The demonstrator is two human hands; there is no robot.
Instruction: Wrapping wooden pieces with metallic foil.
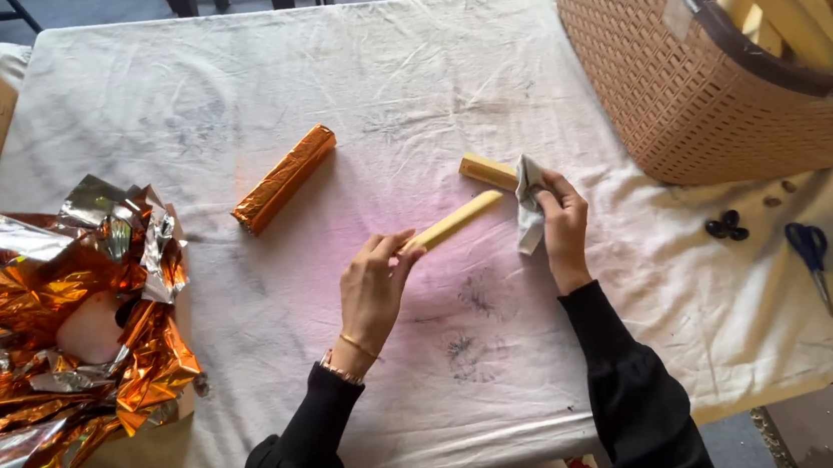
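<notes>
- A stained white cloth (251, 68) covers the desk, with bare floor showing past its far edge.
- The left hand (373, 286) pinches the near end of a pale yellow stick (456, 221) between thumb and fingers; the stick lies slanting on the cloth.
- The right hand (562, 226) is closed on a crumpled grey rag (529, 204), pressed against a second yellow block (487, 170); whether the fingers also grip that block is hard to tell.
- A stick wrapped in orange foil (284, 178) lies apart, to the left.
- Crumpled orange and silver foil (43, 327) is heaped at the left edge.
- A woven basket (663, 72) of yellow blocks stands at the right, with blue-handled scissors (812, 255) nearer.
</notes>
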